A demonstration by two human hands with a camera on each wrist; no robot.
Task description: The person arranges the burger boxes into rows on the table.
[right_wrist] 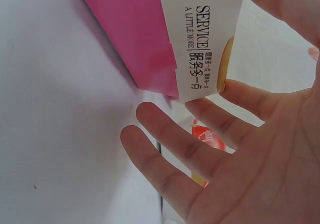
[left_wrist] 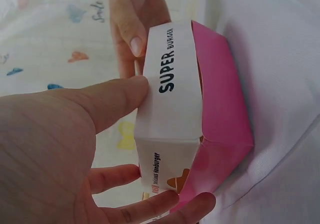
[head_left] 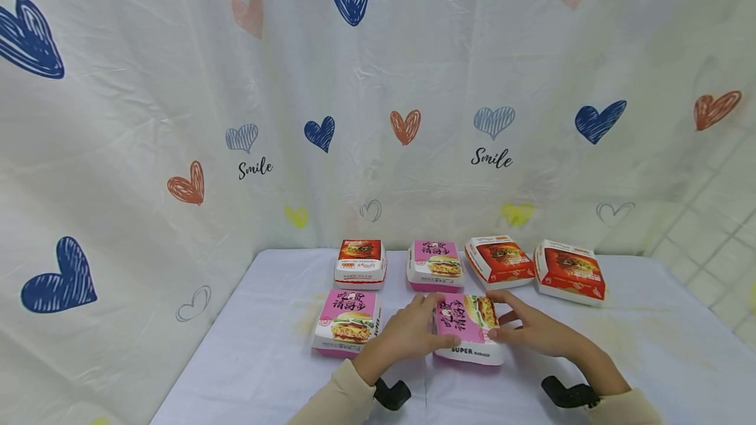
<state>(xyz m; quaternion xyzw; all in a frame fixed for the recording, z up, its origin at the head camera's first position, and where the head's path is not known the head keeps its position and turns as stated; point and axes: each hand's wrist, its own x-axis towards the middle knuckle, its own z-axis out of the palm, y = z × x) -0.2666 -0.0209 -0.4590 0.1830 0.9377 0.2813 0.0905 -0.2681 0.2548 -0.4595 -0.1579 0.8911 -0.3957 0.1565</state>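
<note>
While the left hand (head_left: pixel 407 326) grips its left side and the right hand (head_left: pixel 531 330) pinches its right, both with spread fingers, the pink burger box (head_left: pixel 457 321) sits right of centre in the lower frame, on or just above the white tablecloth (head_left: pixel 248 359). Its "SUPER BURGER" side faces the bottom edge, its printed burger lies toward the right, and it looks too nearly square to tell a long axis. White lid sides meet a glossy pink base along a thin gap.
</note>
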